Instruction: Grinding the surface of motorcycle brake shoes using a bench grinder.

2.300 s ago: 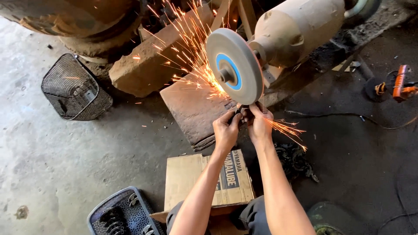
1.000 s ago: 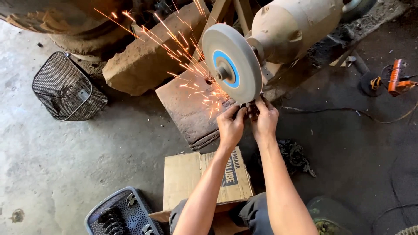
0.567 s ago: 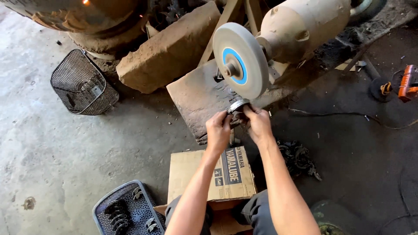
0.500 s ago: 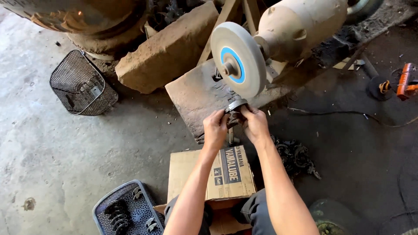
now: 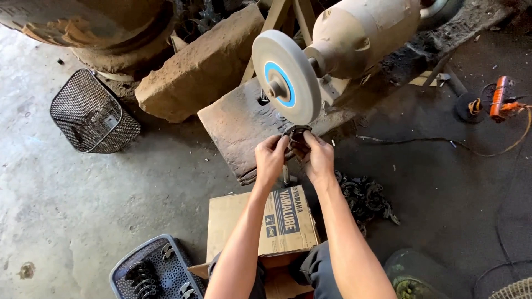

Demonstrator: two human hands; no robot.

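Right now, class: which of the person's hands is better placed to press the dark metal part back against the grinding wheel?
Probably the right hand: it sits directly beneath the grinding wheel rim, fingers on the dark metal part. The left hand grips it from further aside.

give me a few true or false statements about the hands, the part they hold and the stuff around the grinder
1. Both hands, left hand and right hand, hold one small dark metal part. True.
2. Sparks fly off the grinding wheel. False: no sparks show, and the part sits just below the wheel.
3. A wire mesh basket lies on the floor to the left. True.
4. The cardboard box stands on top of the grinder. False: it lies on the floor under the forearms.
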